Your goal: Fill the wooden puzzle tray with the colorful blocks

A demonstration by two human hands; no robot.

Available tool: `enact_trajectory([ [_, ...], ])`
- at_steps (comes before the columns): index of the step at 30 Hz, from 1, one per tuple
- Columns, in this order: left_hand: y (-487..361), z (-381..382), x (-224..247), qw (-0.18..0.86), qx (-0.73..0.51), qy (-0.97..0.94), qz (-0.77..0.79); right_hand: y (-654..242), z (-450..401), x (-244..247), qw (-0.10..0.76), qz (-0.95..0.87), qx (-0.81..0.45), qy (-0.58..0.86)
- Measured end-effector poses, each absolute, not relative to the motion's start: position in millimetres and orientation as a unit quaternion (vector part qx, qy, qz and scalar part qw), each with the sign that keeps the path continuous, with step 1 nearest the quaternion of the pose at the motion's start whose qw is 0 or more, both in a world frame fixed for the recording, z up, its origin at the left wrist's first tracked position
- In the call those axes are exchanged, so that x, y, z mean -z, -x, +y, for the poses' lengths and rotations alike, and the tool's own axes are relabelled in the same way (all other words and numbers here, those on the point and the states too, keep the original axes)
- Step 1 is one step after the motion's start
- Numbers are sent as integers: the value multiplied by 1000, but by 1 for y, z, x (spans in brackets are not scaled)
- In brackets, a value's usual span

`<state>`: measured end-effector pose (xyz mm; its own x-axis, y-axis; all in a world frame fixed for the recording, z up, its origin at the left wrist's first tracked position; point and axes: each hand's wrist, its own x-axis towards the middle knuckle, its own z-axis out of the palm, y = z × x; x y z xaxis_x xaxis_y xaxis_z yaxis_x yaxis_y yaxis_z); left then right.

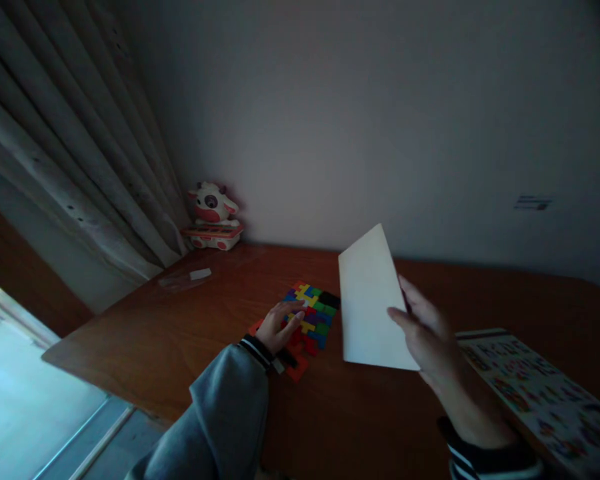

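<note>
Upright above the tabletop, a plain white board (373,303) is gripped along its right edge by my right hand (427,333), thumb in front and fingers behind. Its other face is turned away from me. My left hand (280,325) lies over the left side of a colourful jigsaw puzzle (325,310), fingers stretched out across the pieces. Red, yellow, green, blue and black pieces fit together there, some covered by the hand. Orange-red pieces (296,370) with a black part lie beneath and beside my left wrist.
A cow-shaped toy (213,217) sits at the back left against the wall. A clear plastic wrapper with a white label (200,274) lies near it. To the right, a printed sheet with colourful pictures (540,393) rests on the wooden table (205,320). A curtain (80,147) hangs at the left.
</note>
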<state>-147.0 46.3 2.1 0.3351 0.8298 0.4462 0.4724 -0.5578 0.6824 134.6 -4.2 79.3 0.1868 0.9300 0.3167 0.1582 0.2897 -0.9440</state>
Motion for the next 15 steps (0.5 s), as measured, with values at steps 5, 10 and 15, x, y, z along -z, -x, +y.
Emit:
enact_trajectory([
  [5, 150, 51, 3, 156, -382, -811, 414, -152, -8, -95, 390, -686, -142, 597],
  [10, 152, 53, 8, 119, -373, -820, 417, -95, -13, -63, 138, -677, -97, 716],
  [15, 151, 52, 8, 92, -372, -824, 417, -54, -18, -27, 31, -685, -36, 727],
])
